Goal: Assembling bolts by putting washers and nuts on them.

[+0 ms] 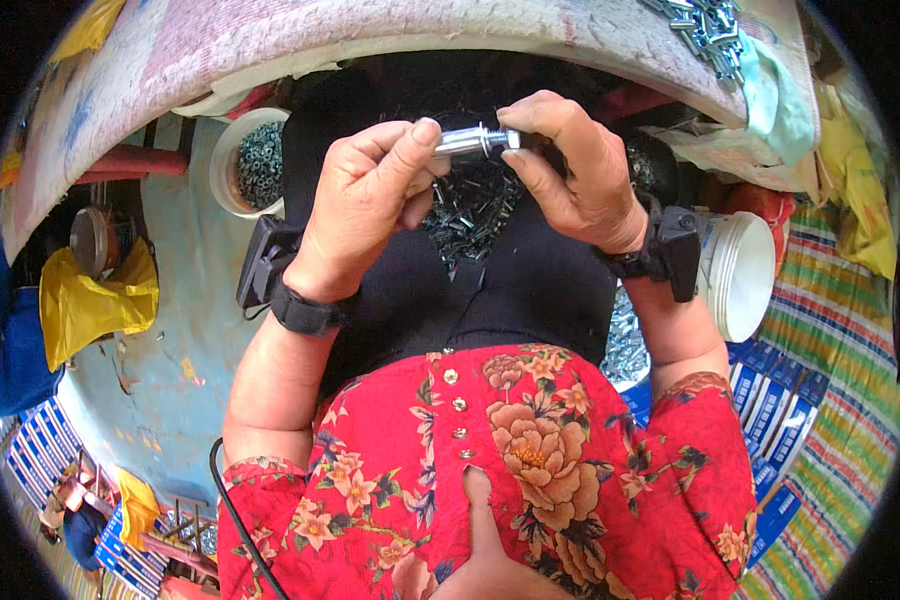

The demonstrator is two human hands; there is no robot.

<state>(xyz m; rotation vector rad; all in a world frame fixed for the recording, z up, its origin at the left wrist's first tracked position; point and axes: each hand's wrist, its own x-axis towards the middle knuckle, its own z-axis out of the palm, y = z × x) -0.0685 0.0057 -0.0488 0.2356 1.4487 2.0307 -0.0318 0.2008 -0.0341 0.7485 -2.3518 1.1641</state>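
Observation:
In front of my lap I hold a shiny silver expansion bolt (460,142) about level, its sleeve to the left and a washer and hex end to the right. My left hand (362,190) is closed round the sleeve, thumb on top. The thumb and forefinger of my right hand (582,170) are curled about the hex end, the thumb at its lower edge. Below, in the dark cloth over my lap (560,270), lies a heap of small metal bolts or pins (470,215).
A white tub (218,172) of metal nuts stands at left. Ahead is a cloth-covered table edge (390,28) with metal sleeves (708,40) at its right end. A white bucket (752,275) lies right, near metal parts (625,340) and blue boxes (770,410). Yellow bags (95,300) lie left.

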